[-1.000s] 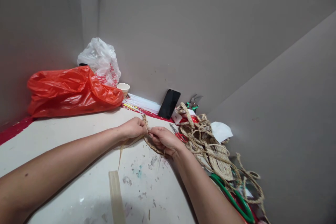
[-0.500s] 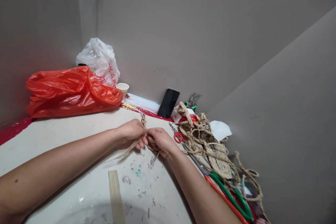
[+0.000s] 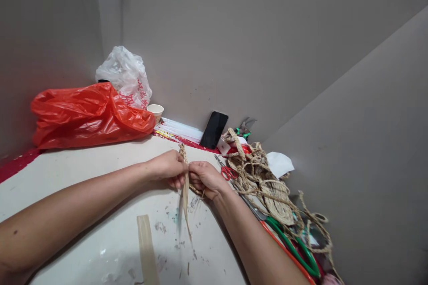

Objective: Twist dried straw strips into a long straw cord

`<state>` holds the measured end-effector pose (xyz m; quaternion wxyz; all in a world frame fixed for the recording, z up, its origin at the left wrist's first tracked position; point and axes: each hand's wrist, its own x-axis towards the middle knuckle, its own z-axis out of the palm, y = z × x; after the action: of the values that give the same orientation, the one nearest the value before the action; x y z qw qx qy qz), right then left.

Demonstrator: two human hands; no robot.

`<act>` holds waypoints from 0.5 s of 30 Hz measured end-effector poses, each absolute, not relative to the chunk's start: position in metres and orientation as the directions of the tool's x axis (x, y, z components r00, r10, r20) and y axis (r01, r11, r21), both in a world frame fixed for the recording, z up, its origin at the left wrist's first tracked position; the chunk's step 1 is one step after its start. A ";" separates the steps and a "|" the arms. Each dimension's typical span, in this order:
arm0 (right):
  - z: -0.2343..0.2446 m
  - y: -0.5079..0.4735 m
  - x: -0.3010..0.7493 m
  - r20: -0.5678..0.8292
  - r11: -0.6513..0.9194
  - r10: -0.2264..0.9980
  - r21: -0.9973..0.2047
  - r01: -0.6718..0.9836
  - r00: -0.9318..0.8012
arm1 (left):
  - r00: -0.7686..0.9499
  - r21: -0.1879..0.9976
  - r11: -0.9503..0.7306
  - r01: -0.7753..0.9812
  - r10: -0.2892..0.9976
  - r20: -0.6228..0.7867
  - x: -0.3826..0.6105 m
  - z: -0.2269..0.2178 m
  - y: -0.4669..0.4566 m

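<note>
The person's left hand (image 3: 168, 170) and right hand (image 3: 207, 179) meet just above the middle of the white table (image 3: 76, 182). Both are curled nearly closed, with thumbs and fingertips pinched on the same straw cord (image 3: 182, 150). A short plaited length of the cord sticks up past the knuckles. Below the hands the loose strands (image 3: 185, 202) hang flat and unplaited, blurred, with their tips near the spotted tabletop. Judged from this, only a small part of the cord is worked and most of the fibre is left. A flat pale strip (image 3: 147, 249) lies apart on the table, nearer the person. Close by the right forearm sits a tangled heap of finished cord (image 3: 264, 182), with small red scissors (image 3: 228, 172) at its edge and long green-handled shears (image 3: 296, 249) running under it. These crowd the right side, and the forearm lies just beside them. Against the back wall lean a black phone (image 3: 214, 130) and green-gripped pruners (image 3: 244, 130), and a white scrap of paper (image 3: 280, 164) lies near them. Well off to the left lie a red plastic bag (image 3: 87, 116), a white plastic bag (image 3: 123, 75) behind it and a paper cup (image 3: 155, 110). Nothing lies between the two hands and the hanging strands.
</note>
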<state>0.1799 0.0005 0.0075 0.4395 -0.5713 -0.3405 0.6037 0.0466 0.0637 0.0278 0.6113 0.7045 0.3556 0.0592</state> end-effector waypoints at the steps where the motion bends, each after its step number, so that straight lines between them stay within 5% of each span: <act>1: 0.008 0.001 0.181 -0.389 -0.382 0.921 -0.912 -0.149 0.025 | 0.722 0.904 -0.062 0.423 0.625 -0.295 0.045 0.029 0.067; 5: 0.008 0.001 0.187 -0.383 -0.383 0.923 -0.909 -0.166 -0.030 | 0.583 0.880 -0.337 0.336 0.808 0.087 0.043 0.025 0.076; 11: 0.006 0.002 0.190 -0.362 -0.370 0.929 -0.915 -0.161 -0.078 | 0.679 0.952 -0.061 0.300 0.715 -0.168 0.054 0.007 0.070; 15: 0.005 0.002 0.193 -0.354 -0.366 0.929 -0.922 -0.123 -0.108 | 0.697 0.955 -0.070 0.287 0.699 -0.159 0.056 0.002 0.073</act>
<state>0.1932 0.0023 0.0052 0.4123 -0.5254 -0.3833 0.6380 0.0565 0.0725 0.0021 0.5868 0.7101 0.3472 0.1753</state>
